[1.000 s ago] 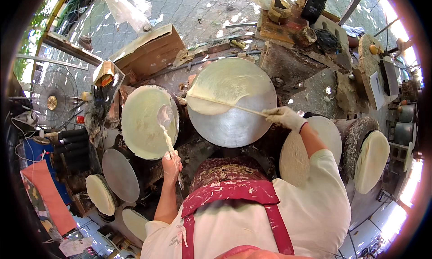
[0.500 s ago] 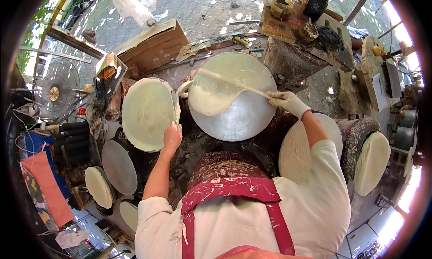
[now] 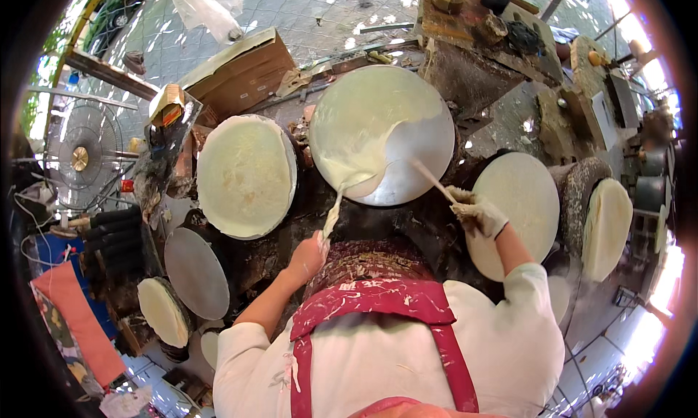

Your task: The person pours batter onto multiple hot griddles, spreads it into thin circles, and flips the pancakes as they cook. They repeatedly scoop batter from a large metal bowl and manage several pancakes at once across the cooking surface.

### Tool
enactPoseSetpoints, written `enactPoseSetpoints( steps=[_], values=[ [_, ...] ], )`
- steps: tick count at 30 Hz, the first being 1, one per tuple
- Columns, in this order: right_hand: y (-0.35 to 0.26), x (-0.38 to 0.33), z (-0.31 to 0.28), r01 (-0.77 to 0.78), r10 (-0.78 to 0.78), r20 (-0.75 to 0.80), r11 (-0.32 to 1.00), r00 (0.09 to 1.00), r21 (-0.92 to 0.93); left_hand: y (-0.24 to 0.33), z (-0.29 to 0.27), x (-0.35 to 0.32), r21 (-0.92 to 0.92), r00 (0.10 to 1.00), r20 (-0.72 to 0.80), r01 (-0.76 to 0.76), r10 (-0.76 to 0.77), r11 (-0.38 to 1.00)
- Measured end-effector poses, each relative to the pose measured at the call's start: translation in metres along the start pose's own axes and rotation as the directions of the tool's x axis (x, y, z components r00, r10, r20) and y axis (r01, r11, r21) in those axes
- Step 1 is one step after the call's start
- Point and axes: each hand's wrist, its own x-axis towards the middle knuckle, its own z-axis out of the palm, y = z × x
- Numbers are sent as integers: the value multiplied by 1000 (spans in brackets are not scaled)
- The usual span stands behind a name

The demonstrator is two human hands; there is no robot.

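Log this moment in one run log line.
left hand: gripping smeared tool; right hand: gloved, holding thin stick; middle griddle: pale batter over most, bare at lower right

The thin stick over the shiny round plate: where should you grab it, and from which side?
Probably hold the stick by its near end, coming from the right, like the gloved right hand. It's thin and slants that way, and its far end is over the round plate.

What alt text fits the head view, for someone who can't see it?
The left hand holds a batter-coated tool at the near edge of a round metal plate mostly covered in pale batter; the gloved right hand grips a stick.
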Motion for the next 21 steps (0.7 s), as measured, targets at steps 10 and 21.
enactPoseSetpoints(
  steps=[10,21],
  values=[
    [88,136,286,107,-127,-388,992,913,-72,-49,-114,-3,-906,973,-225,-190,-50,379],
    [137,143,264,36,-149,-803,987,576,-157,-124,-108,-61,-885,971,-129,-23,-199,465]
  ],
)
